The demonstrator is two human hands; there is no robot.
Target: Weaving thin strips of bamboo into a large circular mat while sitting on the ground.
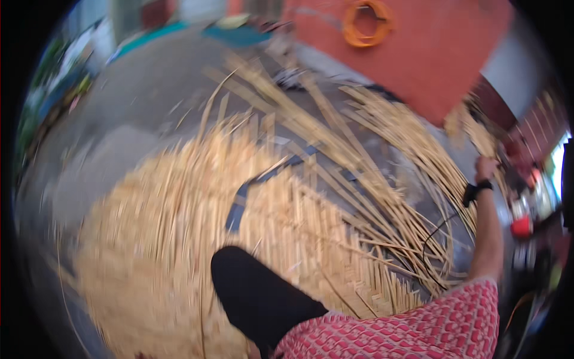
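My right hand is stretched far out to the right, with a black band round the wrist. It is beside the upper ends of pale bamboo strips; its fingers are smeared by motion, so whether it grips any of them cannot be made out. My left hand does not show. A large, partly woven bamboo mat spreads under and in front of my black-clad knee. Loose strip ends stick out along its far and right edges. A dark grey, bent flat piece lies on the mat.
More long loose strips lie across the grey floor beyond the mat. A red wall with an orange coil stands at the far right. A red object and blurred clutter are at the right edge.
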